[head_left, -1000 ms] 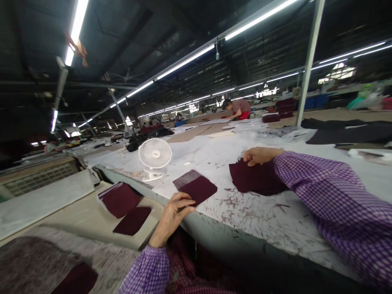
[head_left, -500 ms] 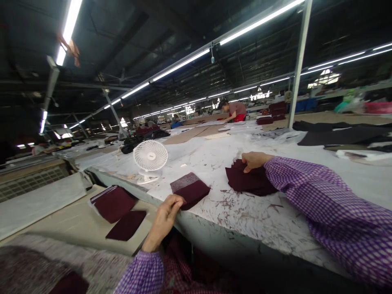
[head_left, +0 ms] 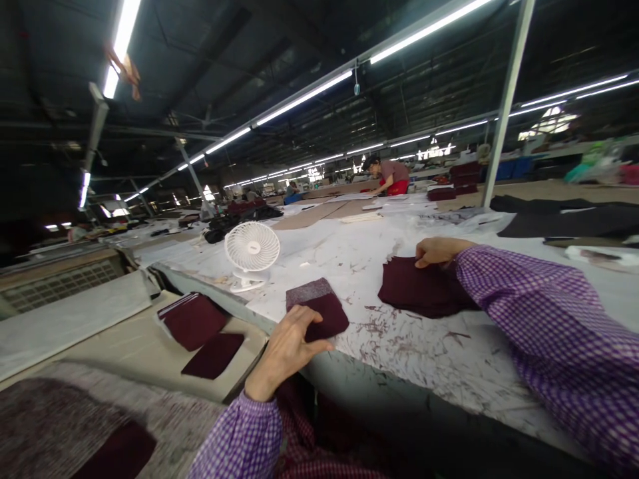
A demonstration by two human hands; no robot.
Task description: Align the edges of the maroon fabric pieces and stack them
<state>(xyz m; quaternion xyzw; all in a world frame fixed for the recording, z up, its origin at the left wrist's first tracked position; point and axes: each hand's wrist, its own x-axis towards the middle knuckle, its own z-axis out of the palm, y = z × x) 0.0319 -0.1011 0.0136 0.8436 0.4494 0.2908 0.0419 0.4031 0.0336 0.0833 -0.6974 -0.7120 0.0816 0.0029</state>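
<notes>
My left hand (head_left: 292,342) is at the table's front edge with thumb and fingers apart. Its fingertips lie over the near left side of a small stack of maroon fabric pieces (head_left: 329,318), which shows a grey speckled strip (head_left: 312,289) along its back. To the right lies another stack of maroon fabric pieces (head_left: 417,289) with uneven edges. My right hand (head_left: 439,251) is closed at the back edge of that stack, thumb and fingers pinching the top fabric. The sleeve covers part of the stack's right side.
A small white fan (head_left: 252,249) stands on the white-covered table (head_left: 349,246). On a lower beige surface (head_left: 120,342) at left lie maroon fabric pieces (head_left: 194,320). Dark fabric (head_left: 574,219) lies at right beside a metal post (head_left: 506,106). Another person (head_left: 392,176) bends over the table further back.
My left hand has opened from a pinch at the stack's corner and moved over its near edge. My right hand stays at the maroon stack. The view has shifted slightly.
</notes>
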